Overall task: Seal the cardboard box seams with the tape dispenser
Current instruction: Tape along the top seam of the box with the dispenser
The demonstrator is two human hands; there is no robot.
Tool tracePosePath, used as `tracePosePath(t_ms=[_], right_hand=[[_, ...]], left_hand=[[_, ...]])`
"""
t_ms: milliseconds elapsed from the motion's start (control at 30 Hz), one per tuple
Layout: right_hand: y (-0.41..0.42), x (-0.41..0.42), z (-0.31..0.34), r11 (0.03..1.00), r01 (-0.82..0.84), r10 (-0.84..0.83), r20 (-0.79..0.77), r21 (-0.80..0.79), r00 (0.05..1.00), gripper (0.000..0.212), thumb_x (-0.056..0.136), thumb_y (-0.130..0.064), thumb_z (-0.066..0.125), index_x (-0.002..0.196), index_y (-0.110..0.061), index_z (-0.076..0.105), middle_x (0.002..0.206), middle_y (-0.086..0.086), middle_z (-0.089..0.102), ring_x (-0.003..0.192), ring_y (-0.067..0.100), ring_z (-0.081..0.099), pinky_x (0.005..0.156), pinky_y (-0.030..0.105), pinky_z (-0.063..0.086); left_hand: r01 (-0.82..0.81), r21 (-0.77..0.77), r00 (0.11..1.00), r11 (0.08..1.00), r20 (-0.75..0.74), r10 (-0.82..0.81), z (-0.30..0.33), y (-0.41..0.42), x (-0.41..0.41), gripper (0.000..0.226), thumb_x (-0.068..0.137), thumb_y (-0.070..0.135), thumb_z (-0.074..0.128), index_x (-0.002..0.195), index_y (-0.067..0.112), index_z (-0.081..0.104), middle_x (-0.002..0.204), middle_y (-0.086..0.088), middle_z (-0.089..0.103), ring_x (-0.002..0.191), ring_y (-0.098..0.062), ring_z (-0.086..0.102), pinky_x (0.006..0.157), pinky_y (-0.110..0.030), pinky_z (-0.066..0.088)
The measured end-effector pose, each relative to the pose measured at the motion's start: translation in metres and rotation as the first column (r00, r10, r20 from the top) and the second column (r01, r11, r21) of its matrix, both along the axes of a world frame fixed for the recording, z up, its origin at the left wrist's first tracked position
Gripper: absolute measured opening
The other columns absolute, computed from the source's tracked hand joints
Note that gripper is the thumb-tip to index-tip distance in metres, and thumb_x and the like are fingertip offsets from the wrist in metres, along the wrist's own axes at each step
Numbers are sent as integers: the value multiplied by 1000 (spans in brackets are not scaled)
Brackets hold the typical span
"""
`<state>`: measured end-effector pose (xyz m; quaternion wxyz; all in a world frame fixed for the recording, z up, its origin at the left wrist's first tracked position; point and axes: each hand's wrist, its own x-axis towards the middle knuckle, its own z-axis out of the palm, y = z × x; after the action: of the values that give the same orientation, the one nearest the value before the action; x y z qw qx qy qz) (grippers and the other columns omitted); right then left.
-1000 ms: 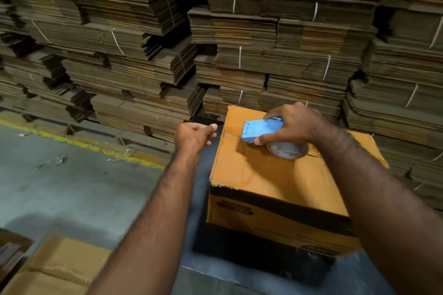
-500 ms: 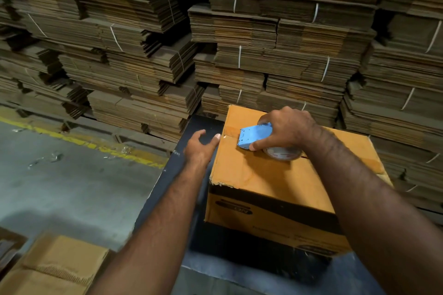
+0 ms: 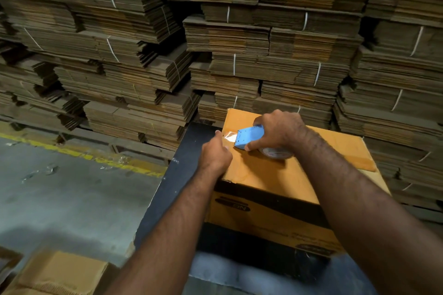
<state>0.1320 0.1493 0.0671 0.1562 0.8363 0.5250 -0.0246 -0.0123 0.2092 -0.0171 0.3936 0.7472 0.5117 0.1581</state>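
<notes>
A closed orange-brown cardboard box (image 3: pixel 275 179) stands on a dark surface in front of me. My right hand (image 3: pixel 280 130) grips the blue tape dispenser (image 3: pixel 249 137), pressed flat on the box top near its far left edge, with the tape roll under my palm. A short piece of clear tape (image 3: pixel 229 136) shines just left of the dispenser's nose. My left hand (image 3: pixel 215 154) rests on the box's left edge, index finger stretched toward that piece of tape.
Tall stacks of bundled flat cardboard (image 3: pixel 239 55) fill the background right behind the box. The dark surface (image 3: pixel 172 187) ends at a grey concrete floor (image 3: pixel 60 194) with a yellow line on the left. More cardboard (image 3: pixel 55 275) lies at the bottom left.
My left hand has come from the air beside the box onto its left edge at the tape end. The right hand has slid the dispenser slightly toward the left edge.
</notes>
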Motion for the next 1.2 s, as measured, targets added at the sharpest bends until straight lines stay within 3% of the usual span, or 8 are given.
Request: tracePosePath(t_ms=[133,233,333,433,533,800,933,1200], right_hand=[[5,1,2,999,36,-36,-23,-8,999,90,70,-84,59,142,-32,46,128,0,58,112,20,56,74,34,42],[5,2,3,999,33,-34,-39,-26,999,90,69,-84,59,142,-33,45,130,0,57,114,21,55,78,36,44],[3,3,4,999,23,-24,-56,-27,998,86,70,-83,59,141,-38,41,133,2,56,113,24,56,82,39,47],[-1,6,5,999,-38,37,-65,-19,997,73,73,-82,58,133,-44,40,128,2,58,109,25,58,81,39,48],[-4,12,6,997,-79,78,-59,-6,995,67,75,-80,57,130,-46,43,124,2,59,107,25,58,75,37,42],[-10,24,4,991,-131,134,-92,42,987,78,74,-83,56,143,-49,41,138,-1,54,120,23,53,83,41,45],[-29,48,8,986,-169,168,-89,4,982,83,74,-86,51,146,-48,38,137,-1,55,119,22,54,75,35,40],[-27,46,-1,984,-180,180,-101,10,978,80,72,-83,56,142,-46,44,132,-4,59,114,20,56,83,39,46]], left_hand=[[31,-99,999,995,46,-27,0,16,4,37,103,25,47,139,21,49,135,-9,55,109,-20,54,77,-35,45],[45,-177,998,983,-41,-53,-7,17,-3,42,103,40,43,134,14,53,129,-10,58,104,-21,55,80,-37,47],[57,60,987,997,-152,-47,-10,9,-9,48,103,40,44,143,13,42,138,-10,52,111,-22,54,85,-40,48],[259,305,966,916,-108,-237,-11,1,-5,64,100,18,47,157,23,17,163,-1,25,147,-30,29,116,-48,32],[393,284,919,874,-148,-365,-8,1,-1,64,100,19,43,158,23,16,165,1,20,149,-27,23,121,-45,24],[412,396,890,821,-367,-270,-21,-4,7,84,95,63,32,159,19,0,167,-1,10,151,-17,18,123,-44,15],[395,379,884,837,-406,-234,-22,-8,9,86,94,67,30,159,23,-5,167,1,7,152,-14,14,124,-47,10],[491,456,809,743,-555,-194,-24,-20,19,71,101,57,17,159,19,3,168,-2,-1,153,-17,-4,122,-40,-2]])
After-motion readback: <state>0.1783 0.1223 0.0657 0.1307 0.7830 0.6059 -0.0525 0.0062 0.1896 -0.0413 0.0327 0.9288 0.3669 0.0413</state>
